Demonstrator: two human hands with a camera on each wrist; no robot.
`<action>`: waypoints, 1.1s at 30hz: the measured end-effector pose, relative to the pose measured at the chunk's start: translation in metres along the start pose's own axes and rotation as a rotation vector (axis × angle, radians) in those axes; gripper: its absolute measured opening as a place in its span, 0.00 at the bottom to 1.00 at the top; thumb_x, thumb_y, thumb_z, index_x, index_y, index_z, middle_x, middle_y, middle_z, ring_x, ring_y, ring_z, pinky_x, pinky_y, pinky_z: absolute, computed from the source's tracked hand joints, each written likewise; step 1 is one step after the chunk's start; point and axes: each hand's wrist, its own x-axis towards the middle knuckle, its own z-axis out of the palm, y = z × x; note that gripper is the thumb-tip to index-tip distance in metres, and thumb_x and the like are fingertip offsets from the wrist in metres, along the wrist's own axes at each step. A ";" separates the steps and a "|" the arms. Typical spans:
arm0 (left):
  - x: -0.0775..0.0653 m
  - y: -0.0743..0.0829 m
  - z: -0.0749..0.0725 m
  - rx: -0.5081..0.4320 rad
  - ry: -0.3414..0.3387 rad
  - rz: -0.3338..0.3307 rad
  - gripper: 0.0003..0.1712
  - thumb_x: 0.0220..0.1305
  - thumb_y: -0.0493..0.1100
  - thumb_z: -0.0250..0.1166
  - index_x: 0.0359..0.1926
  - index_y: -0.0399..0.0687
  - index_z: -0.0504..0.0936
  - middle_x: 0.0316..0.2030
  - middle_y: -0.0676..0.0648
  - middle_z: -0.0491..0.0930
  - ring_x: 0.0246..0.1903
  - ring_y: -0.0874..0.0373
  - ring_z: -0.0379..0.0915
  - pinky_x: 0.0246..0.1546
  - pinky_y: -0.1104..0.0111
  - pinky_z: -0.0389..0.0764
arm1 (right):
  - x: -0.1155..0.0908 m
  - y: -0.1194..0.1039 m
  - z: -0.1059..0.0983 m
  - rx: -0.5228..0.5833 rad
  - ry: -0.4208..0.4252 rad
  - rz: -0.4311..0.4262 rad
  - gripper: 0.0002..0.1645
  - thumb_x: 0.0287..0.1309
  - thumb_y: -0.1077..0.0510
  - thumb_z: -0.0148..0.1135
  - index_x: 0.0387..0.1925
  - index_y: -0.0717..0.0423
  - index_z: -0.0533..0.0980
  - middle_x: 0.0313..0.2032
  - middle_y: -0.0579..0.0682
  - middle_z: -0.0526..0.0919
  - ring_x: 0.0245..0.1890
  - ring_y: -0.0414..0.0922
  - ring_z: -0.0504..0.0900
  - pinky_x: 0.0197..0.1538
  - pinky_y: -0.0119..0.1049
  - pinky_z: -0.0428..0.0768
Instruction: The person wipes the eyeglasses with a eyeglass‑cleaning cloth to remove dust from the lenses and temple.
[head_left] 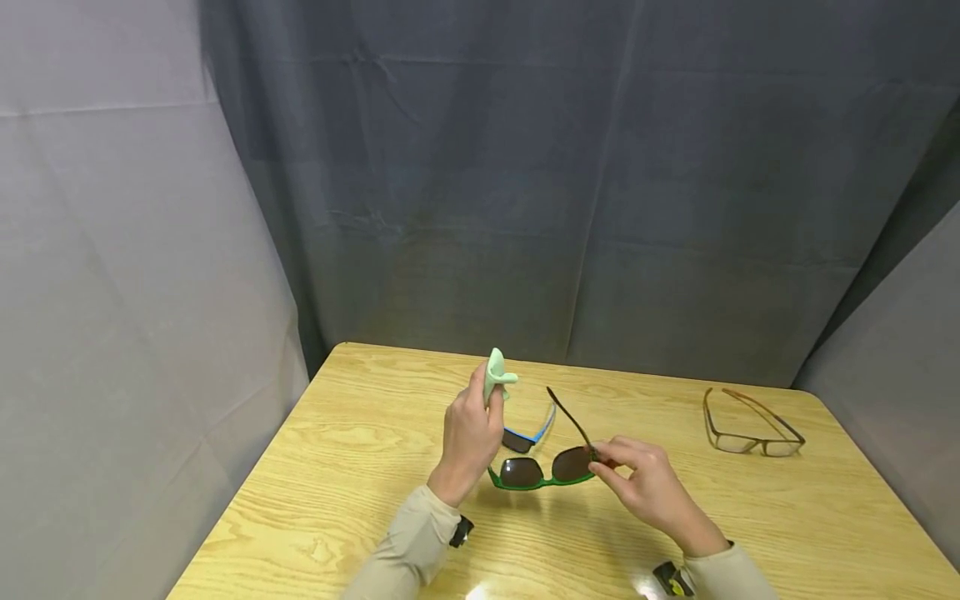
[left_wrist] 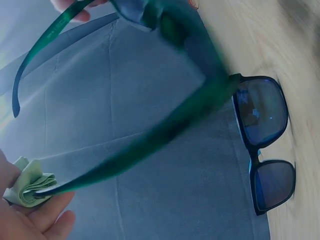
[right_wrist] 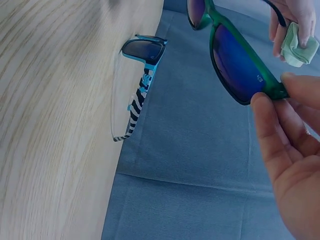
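Green-framed sunglasses (head_left: 521, 472) are held above the table, lenses towards me. My right hand (head_left: 648, 483) pinches them at one lens corner near the hinge, between thumb and fingers (right_wrist: 267, 130). My left hand (head_left: 468, 429) grips a folded pale green cloth (head_left: 495, 375). In the left wrist view the cloth (left_wrist: 31, 185) wraps the tip of one temple arm (left_wrist: 135, 152), with fingers around it. The other temple arm rises beside my right hand. In the head view my left hand hides part of the near temple.
Blue-trimmed sunglasses (head_left: 517, 442) lie on the table behind the held pair, one temple zebra-striped (right_wrist: 135, 112). Clear eyeglasses (head_left: 738, 443) with brownish temples lie at the right. Behind the wooden table (head_left: 300, 467) hangs a dark grey curtain (head_left: 465, 183); paler cloth walls flank it.
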 end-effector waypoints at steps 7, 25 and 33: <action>0.003 -0.002 -0.006 -0.033 0.026 0.033 0.19 0.68 0.36 0.54 0.57 0.31 0.71 0.40 0.40 0.81 0.39 0.50 0.79 0.38 0.60 0.81 | 0.003 0.002 -0.007 -0.036 -0.029 0.011 0.17 0.44 0.73 0.70 0.40 0.64 0.82 0.32 0.42 0.80 0.27 0.34 0.77 0.26 0.21 0.74; -0.003 -0.009 -0.010 -0.065 0.030 0.251 0.26 0.63 0.32 0.58 0.62 0.35 0.69 0.49 0.39 0.79 0.51 0.49 0.75 0.59 0.54 0.68 | 0.015 -0.002 -0.022 -0.103 -0.045 0.100 0.14 0.50 0.71 0.66 0.39 0.57 0.82 0.33 0.40 0.79 0.23 0.31 0.71 0.19 0.26 0.70; -0.004 -0.002 -0.005 0.023 -0.095 0.418 0.23 0.66 0.37 0.57 0.61 0.36 0.70 0.55 0.42 0.76 0.57 0.50 0.71 0.58 0.52 0.69 | 0.020 -0.003 -0.023 -0.166 -0.064 0.113 0.12 0.53 0.68 0.65 0.40 0.55 0.82 0.34 0.37 0.76 0.27 0.32 0.72 0.24 0.27 0.73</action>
